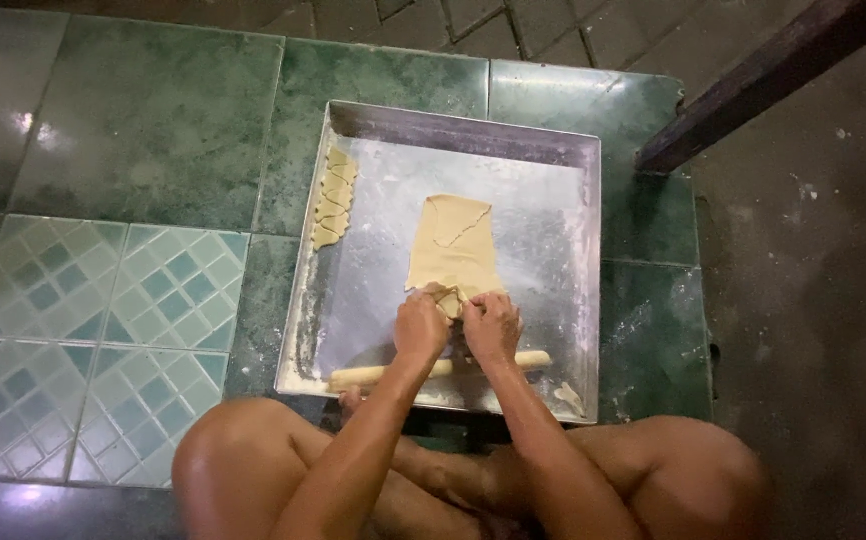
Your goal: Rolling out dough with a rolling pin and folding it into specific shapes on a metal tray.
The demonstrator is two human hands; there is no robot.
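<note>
The dough sheet (453,250), pale yellow and rolled flat, lies near the middle of a square metal tray (563,300) dusted with flour. A few cut lines show in its far end. At its near edge both hands meet: the left hand (421,325) and the right hand (493,327) sit side by side, fingers curled in and pinching a small piece of the dough between them, so both are closed on the dough's edge. Just behind the hands, nearer the person, a wooden rolling pin (373,376) lies across the tray, partly hidden by the forearms. Along the tray's left wall runs a row of small cut dough pieces (334,198) with zigzag edges. A scrap of dough (568,397) rests in the near right corner. The tray stands on a floor of green tiles (153,120), with lighter patterned tiles (83,330) to the left. The person's bare knees (238,450) frame the near side.
</note>
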